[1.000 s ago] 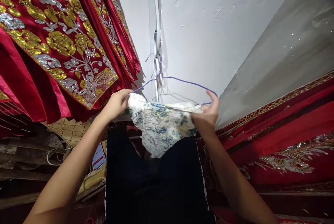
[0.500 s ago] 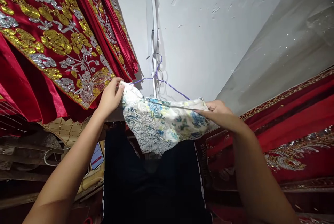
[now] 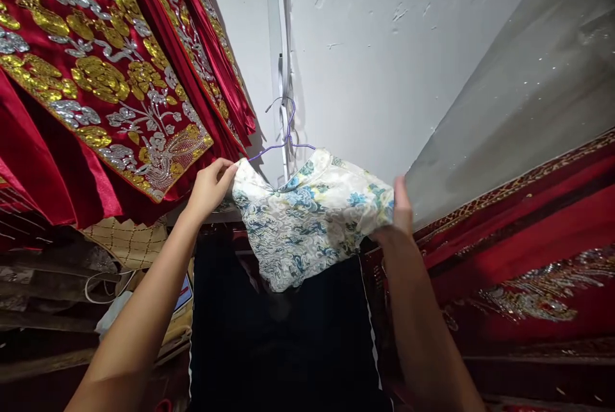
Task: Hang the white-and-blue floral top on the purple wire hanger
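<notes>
Far to the left of a thin, purple wire hanger [image 3: 288, 139] hangs a red satin garment with gold and silver sequin flowers [image 3: 98, 82], about as it did half a second ago. Below and left of the hanger, a phone with a lit screen [image 3: 185, 295] now shows only in part beside the left forearm; more of it showed before.

Just left of the hanger, the left hand [image 3: 211, 189] has stayed near its earlier place, thumb and fingers clamped on the shoulder edge of a white, blue-and-yellow-flowered cloth top [image 3: 307, 226]. The top is below the hanger's neck and now covers most of both hanger arms; half a second ago the right arm lay bare for a longer stretch, and the neckline sagged beneath it.

To the right of the hanger, the right hand [image 3: 400, 210], blurred, has shifted to the top's outer end, thumb up; whether it grips the cloth I cannot tell. The two hands are well apart, the top between them. Farther right of the hanger, a sheer, greyish, glittering cloth [image 3: 500, 111] hangs much as before.
</notes>
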### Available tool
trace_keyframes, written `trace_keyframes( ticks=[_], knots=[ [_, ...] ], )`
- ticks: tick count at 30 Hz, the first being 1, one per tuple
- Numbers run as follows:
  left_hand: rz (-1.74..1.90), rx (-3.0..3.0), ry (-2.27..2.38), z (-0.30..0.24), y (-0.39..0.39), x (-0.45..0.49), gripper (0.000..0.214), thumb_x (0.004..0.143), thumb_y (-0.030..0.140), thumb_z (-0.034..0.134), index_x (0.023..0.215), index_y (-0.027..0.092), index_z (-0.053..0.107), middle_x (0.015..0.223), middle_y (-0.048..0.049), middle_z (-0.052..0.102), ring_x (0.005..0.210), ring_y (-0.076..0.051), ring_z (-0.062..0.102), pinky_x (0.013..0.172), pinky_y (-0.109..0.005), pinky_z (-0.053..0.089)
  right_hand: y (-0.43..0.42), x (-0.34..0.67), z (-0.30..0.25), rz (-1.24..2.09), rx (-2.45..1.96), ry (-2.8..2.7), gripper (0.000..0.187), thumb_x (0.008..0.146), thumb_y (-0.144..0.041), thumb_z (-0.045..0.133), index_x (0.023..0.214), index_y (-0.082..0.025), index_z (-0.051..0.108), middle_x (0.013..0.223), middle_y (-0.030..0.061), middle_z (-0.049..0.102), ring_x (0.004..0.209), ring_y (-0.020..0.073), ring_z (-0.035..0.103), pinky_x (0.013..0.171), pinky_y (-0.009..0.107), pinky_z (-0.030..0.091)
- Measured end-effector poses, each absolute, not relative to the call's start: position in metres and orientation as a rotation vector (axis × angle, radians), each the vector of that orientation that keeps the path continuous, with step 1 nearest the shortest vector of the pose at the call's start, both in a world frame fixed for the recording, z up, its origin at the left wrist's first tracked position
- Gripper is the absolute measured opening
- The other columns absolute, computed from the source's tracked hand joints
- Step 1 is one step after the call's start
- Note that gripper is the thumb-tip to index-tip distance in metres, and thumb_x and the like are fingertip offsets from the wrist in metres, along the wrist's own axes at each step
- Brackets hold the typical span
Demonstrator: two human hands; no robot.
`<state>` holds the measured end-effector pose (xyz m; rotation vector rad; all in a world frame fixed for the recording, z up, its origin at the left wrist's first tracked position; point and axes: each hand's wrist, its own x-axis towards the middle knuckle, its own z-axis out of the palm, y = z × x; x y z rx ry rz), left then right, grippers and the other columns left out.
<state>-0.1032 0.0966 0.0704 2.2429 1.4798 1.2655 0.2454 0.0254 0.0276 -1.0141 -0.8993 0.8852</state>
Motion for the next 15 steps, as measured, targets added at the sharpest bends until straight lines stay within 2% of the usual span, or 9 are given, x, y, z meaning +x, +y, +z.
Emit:
trace_keyframes(
  ticks=[3,5,8,10,13,15],
  knots=[
    [1.271,2.253,1.569,0.071,0.103,-0.108,0.034,0.096,0.045,0.050,0.086,0.017,0.067,0.077,-0.0028,0.067,0.073,-0.018,0.060,0.071,-0.028,0.045,0.011,0.250,0.035,0.816,-1.100,-0.913,0.049,0.079,-0.072,0.060,0.082,-0.024,0.066,0.070,0.0051,0.065,0.076,0.0257,0.069,0.062,0.035,0.057],
    [1.402,2.278,1.569,0.080,0.105,-0.103,0.030,0.095,0.042,0.052,0.091,0.017,0.068,0.085,-0.0038,0.068,0.080,-0.019,0.062,0.077,-0.029,0.047,0.006,0.246,0.048,0.726,-1.112,-0.932,0.039,0.077,-0.062,0.071,0.082,-0.023,0.065,0.069,0.0039,0.063,0.073,0.0242,0.067,0.060,0.033,0.055],
    [1.689,2.276,1.495,0.098,0.096,-0.089,0.025,0.094,0.039,0.057,0.105,0.019,0.068,0.109,-0.0077,0.067,0.102,-0.021,0.061,0.092,-0.033,0.047,-0.002,0.237,0.068,0.598,-1.064,-0.770,0.037,0.081,-0.058,0.067,0.085,-0.021,0.064,0.075,0.0060,0.063,0.077,0.0249,0.066,0.064,0.035,0.055],
    [1.776,2.204,1.397,0.108,0.082,-0.078,0.027,0.094,0.039,0.057,0.110,0.020,0.066,0.115,-0.0087,0.064,0.107,-0.022,0.060,0.096,-0.035,0.048,-0.014,0.229,0.072,0.493,-1.030,-0.599,0.032,0.083,-0.052,0.067,0.086,-0.020,0.063,0.081,0.0066,0.062,0.080,0.0243,0.064,0.068,0.036,0.054],
    [1.515,2.020,1.095,0.117,0.058,-0.057,0.034,0.099,0.045,0.047,0.110,0.019,0.065,0.105,-0.0092,0.067,0.098,-0.020,0.064,0.089,-0.037,0.053,-0.045,0.211,0.061,0.313,-0.996,-0.521,0.025,0.087,-0.048,0.063,0.080,-0.024,0.059,0.075,0.0047,0.054,0.075,0.0246,0.060,0.061,0.036,0.050],
    [1.210,1.832,0.870,0.121,0.044,-0.043,0.044,0.101,0.049,0.038,0.116,0.017,0.064,0.102,-0.0111,0.069,0.094,-0.020,0.066,0.085,-0.038,0.055,-0.069,0.195,0.048,0.233,-1.012,-0.758,0.025,0.090,-0.049,0.056,0.078,-0.027,0.058,0.068,0.0037,0.050,0.066,0.0253,0.056,0.054,0.037,0.044]
  ],
)
